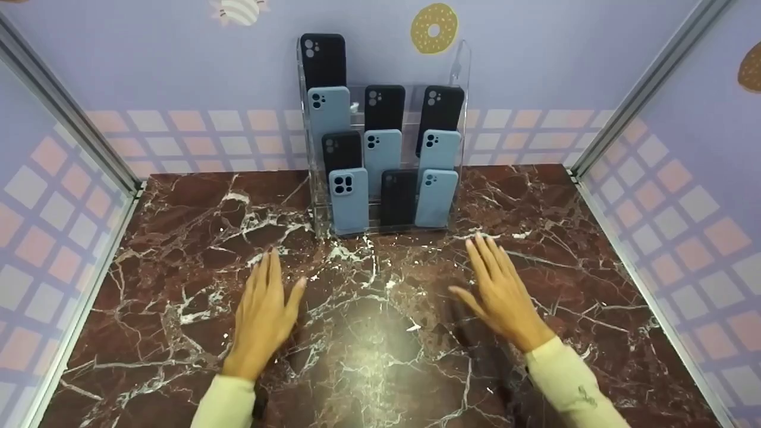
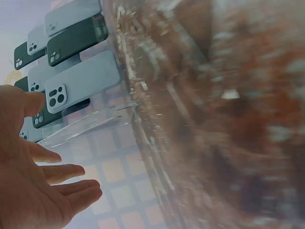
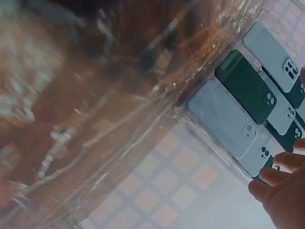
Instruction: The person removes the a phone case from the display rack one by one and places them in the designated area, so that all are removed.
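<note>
Both hands are bare and hold nothing. My left hand [image 1: 261, 315] is over the marbled tabletop, left of a clear tiered stand [image 1: 462, 119], fingers straight and thumb spread. To the stand's front right is my right hand [image 1: 505, 297], also with straight fingers and a spread thumb. The stand bears several phone cases, black and light blue. In its bottom row are a blue case with a large camera cutout [image 1: 349, 205], a black case [image 1: 398, 199] and another blue case [image 1: 437, 199]. One black case [image 1: 324, 62] stands highest, at the upper left. Both wrist views show the cases beyond the fingers.
The dark red marbled tabletop [image 1: 368, 356] lies before me. A lilac back wall [image 1: 178, 59] with checkered squares rises behind the stand. Side panels with metal edges [image 1: 648, 83] close off the left and right.
</note>
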A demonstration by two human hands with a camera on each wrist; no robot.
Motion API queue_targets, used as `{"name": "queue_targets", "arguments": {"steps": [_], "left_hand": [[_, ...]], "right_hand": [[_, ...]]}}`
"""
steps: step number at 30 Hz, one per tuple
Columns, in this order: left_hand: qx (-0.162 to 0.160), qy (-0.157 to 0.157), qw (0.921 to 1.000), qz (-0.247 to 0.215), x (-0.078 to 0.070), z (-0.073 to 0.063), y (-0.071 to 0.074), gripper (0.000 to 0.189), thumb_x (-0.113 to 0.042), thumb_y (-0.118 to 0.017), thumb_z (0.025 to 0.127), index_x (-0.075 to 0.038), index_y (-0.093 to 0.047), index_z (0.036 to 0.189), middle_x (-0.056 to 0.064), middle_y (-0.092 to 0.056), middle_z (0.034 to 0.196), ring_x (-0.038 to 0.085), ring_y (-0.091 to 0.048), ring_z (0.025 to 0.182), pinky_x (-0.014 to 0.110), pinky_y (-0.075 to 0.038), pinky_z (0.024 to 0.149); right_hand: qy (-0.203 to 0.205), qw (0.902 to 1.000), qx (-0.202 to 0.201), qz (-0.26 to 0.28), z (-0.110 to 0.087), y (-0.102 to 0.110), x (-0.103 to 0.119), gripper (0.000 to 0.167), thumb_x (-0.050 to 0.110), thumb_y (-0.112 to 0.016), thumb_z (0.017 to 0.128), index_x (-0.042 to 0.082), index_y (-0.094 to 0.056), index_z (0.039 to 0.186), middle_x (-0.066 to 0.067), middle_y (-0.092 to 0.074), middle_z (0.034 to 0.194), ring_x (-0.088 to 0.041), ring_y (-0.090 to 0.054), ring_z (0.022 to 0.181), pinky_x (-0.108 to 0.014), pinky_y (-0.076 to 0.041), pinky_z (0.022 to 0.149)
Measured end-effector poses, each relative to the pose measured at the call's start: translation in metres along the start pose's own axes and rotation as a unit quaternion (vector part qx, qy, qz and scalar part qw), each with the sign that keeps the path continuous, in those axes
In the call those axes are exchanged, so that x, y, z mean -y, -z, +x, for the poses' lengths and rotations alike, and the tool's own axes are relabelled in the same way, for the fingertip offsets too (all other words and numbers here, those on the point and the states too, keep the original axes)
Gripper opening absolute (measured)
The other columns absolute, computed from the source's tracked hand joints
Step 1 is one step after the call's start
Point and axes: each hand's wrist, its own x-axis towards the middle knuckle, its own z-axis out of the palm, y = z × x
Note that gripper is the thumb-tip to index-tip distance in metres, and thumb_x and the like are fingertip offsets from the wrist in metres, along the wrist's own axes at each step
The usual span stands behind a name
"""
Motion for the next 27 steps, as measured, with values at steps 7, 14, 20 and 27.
{"name": "queue_targets", "arguments": {"steps": [7,14,20,27], "left_hand": [[-0.035,0.02,0.999,-0.019,-0.017,0.043,0.009,0.075,-0.043,-0.045,0.107,-0.007,-0.008,0.162,0.022,-0.01,0.166,0.047,-0.012,0.151,0.068,-0.018,0.114],[-0.054,0.019,0.998,-0.027,-0.024,0.08,0.009,0.073,-0.039,-0.05,0.106,-0.004,-0.016,0.161,0.026,-0.02,0.163,0.05,-0.026,0.146,0.065,-0.028,0.113],[-0.058,0.027,0.9973,-0.037,-0.028,0.101,0.007,0.072,-0.036,-0.052,0.106,-0.002,-0.019,0.16,0.029,-0.025,0.16,0.052,-0.03,0.143,0.064,-0.028,0.113],[-0.058,0.032,0.9959,-0.061,-0.035,0.121,0.001,0.069,-0.03,-0.057,0.104,-0.001,-0.026,0.158,0.03,-0.031,0.158,0.054,-0.041,0.135,0.061,-0.034,0.111]], "right_hand": [[-0.005,0.9999,0.007,0.014,0.037,0.0,-0.015,0.088,0.036,-0.076,0.09,-0.005,-0.031,0.154,-0.024,-0.028,0.161,-0.041,-0.029,0.148,-0.051,-0.02,0.121],[-0.024,0.9987,0.01,0.043,0.069,-0.006,-0.027,0.086,0.032,-0.077,0.091,-0.005,-0.033,0.154,-0.025,-0.03,0.16,-0.04,-0.033,0.146,-0.05,-0.024,0.12],[-0.046,0.9967,0.006,0.066,0.096,-0.012,-0.036,0.083,0.027,-0.078,0.09,-0.005,-0.035,0.153,-0.025,-0.033,0.158,-0.04,-0.037,0.143,-0.049,-0.028,0.119],[-0.071,0.9951,-0.021,0.065,0.122,-0.02,-0.048,0.076,0.02,-0.081,0.087,-0.008,-0.043,0.147,-0.029,-0.044,0.149,-0.045,-0.046,0.134,-0.052,-0.034,0.115]]}}
